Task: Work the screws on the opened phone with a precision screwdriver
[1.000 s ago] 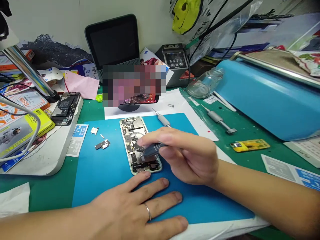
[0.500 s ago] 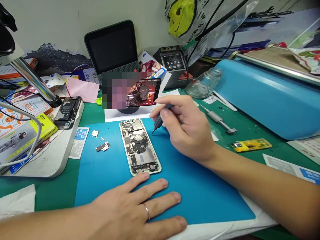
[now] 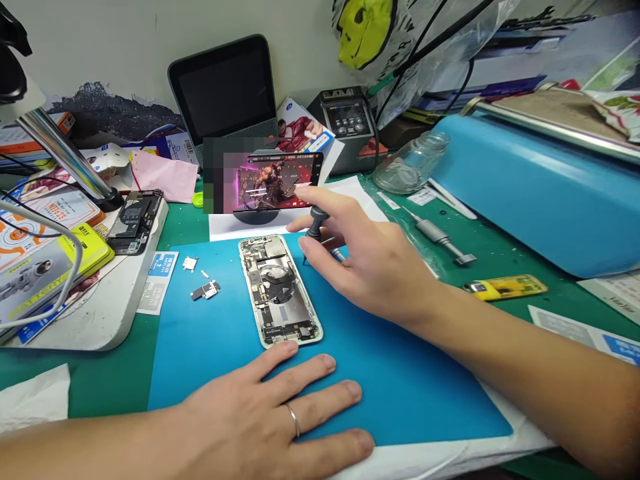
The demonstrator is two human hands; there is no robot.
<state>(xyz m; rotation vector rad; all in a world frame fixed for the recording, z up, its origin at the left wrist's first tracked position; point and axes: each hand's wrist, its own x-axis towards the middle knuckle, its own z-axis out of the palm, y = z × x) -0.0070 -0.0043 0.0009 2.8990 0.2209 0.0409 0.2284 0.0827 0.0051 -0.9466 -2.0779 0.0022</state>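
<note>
An opened phone (image 3: 295,293) lies on the blue mat (image 3: 200,373), its battery area, boards and connectors exposed. My left hand (image 3: 265,413) rests flat with fingers spread, the index fingertip at the phone's lower edge; a ring is on one finger. Just right of the phone's upper end, my right hand (image 3: 370,260) holds a small dark screwdriver (image 3: 317,223) among thumb and fingers, its thin tip pointing down by the mat. Part of the tool is hidden behind the thumb. Left of the phone lie a metal shield piece (image 3: 190,264) and a small bracket plate (image 3: 205,291).
Behind the mat a phone with a lit screen (image 3: 280,180) stands before a dark smart display (image 3: 225,93). A grey screwdriver (image 3: 440,237), a glass jar (image 3: 413,163) and a yellow tool (image 3: 505,287) lie to the right. Another opened phone (image 3: 135,223) rests on the white stand at left.
The dark screwdriver has turned more upright in my right hand, and the fingers around it have shifted. My left hand and the opened phone stay in place. The lit screen's picture differs.
</note>
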